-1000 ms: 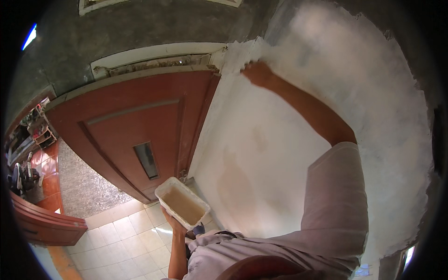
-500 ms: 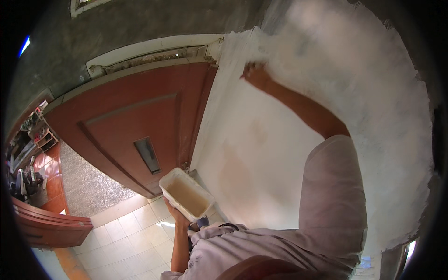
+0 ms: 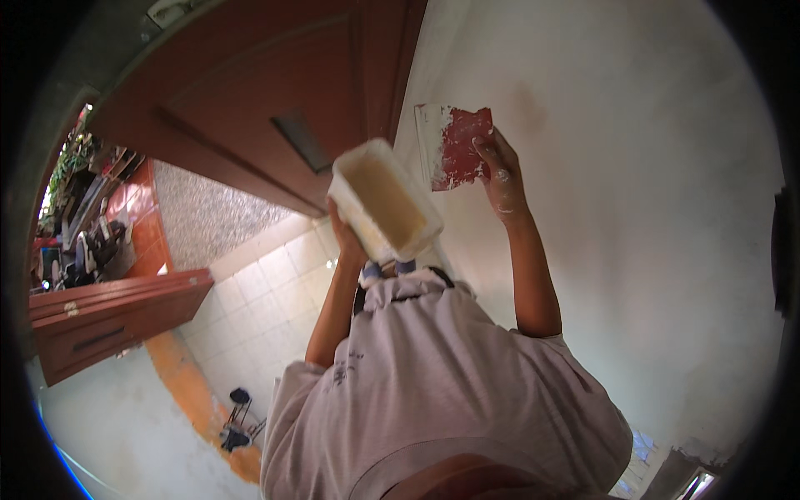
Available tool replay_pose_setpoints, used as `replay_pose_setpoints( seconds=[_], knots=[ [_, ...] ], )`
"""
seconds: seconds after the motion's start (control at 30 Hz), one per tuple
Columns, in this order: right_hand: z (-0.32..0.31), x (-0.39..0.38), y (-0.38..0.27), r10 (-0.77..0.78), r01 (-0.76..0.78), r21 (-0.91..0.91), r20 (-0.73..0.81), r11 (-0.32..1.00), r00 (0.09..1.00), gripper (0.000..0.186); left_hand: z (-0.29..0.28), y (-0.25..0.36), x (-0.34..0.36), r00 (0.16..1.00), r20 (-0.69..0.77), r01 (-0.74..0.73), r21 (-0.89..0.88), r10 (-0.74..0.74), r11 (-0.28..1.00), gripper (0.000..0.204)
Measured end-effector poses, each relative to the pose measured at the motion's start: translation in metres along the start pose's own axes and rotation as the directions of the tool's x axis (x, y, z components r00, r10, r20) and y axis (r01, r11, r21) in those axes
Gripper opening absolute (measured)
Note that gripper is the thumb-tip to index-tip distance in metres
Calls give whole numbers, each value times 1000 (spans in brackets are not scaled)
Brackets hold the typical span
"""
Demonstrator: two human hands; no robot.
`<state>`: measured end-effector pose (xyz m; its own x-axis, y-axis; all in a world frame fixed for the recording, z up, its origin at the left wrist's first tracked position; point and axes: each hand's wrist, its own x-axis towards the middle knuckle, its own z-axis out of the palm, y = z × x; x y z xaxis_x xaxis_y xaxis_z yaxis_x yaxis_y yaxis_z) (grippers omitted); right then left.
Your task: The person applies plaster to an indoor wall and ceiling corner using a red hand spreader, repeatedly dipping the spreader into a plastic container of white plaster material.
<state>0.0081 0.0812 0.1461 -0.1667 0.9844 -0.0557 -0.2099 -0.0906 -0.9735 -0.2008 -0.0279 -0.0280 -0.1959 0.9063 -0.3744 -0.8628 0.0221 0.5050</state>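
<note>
Pale, smeared wall (image 3: 633,192) fills the view from 1 to 4 o'clock, with a reddish-brown door (image 3: 242,100) at 11 o'clock, its top cut off. A dark object (image 3: 782,250) at 3 o'clock is cropped by the rim and hard to make out. Near the centre, toward 12 o'clock, the left hand (image 3: 345,232) grips a tub (image 3: 355,202), most of its fingers hidden behind it. At 1 o'clock the right hand (image 3: 505,171) (whitish smudges on its skin) is closed on the edge of a flat spreader (image 3: 467,143); some of its fingers are out of sight behind the plate. That spreader is squarish and deep red, its 9 o'clock side coated in off-white paste with ragged patches. The tub is oblong and off-white, tan within; how deep the contents lie, I cannot tell.
</note>
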Motion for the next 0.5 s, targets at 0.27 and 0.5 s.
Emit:
replay_pose_setpoints(
  seconds=[0.27, 0.5],
  knots=[
    [2, -78, 7, -114, 257, -736, 240, 627, 964, 18, 22, -19, -13, 997, 57, -58, 147, 51, 987, 87],
    [25, -91, 16, 30, 276, -888, 307, 367, 951, 35, -71, -86, 42, 977, 213, -1, -82, 19, 997, 74]
  ],
)
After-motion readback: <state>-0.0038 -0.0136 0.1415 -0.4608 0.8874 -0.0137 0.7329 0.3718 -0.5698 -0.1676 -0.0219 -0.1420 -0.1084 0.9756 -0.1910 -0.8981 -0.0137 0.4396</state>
